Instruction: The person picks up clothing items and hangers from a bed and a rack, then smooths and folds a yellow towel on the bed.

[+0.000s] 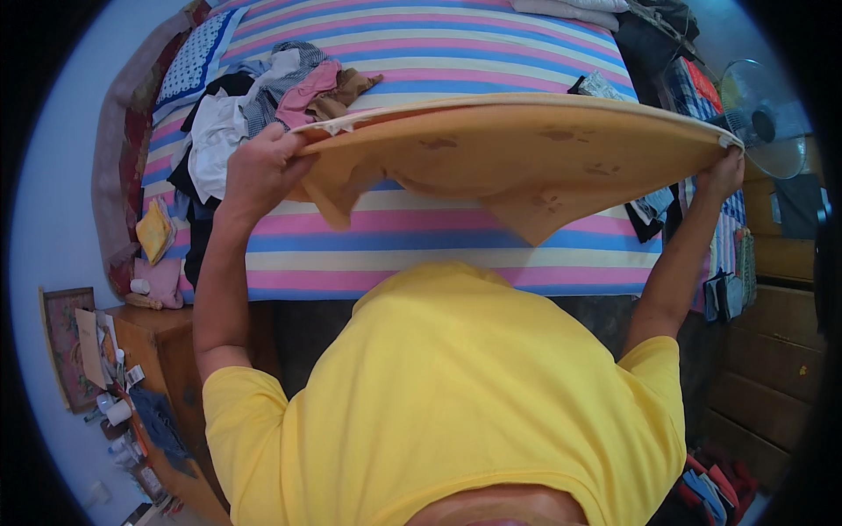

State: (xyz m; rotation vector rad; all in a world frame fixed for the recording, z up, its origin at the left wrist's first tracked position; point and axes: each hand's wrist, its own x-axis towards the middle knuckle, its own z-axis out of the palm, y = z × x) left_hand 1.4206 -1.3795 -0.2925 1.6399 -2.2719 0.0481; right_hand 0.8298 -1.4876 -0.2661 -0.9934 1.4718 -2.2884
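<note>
Stretched between my two hands is an orange-tan cloth (460, 148) with darker patterned patches and a pale edge along its top. My left hand (266, 167) grips its left end, close to a heap of clothes. At the far right end, my right hand (722, 174) pinches the corner. The cloth hangs above a bed with a striped sheet (434, 240) in pink, blue and cream, and its lower corners droop towards the sheet. On the bed to the left, the heap of clothes (220, 135) includes white, black, checked, pink and brown pieces.
A pillow (197, 62) lies at the bed's left end, with a folded yellow cloth (156, 230) nearer. An electric fan (763, 121) stands at the right, above wooden drawers (766, 342). A cluttered wooden cabinet (158, 329) is at the lower left. Small folded clothes (651, 210) lie by the bed's right edge.
</note>
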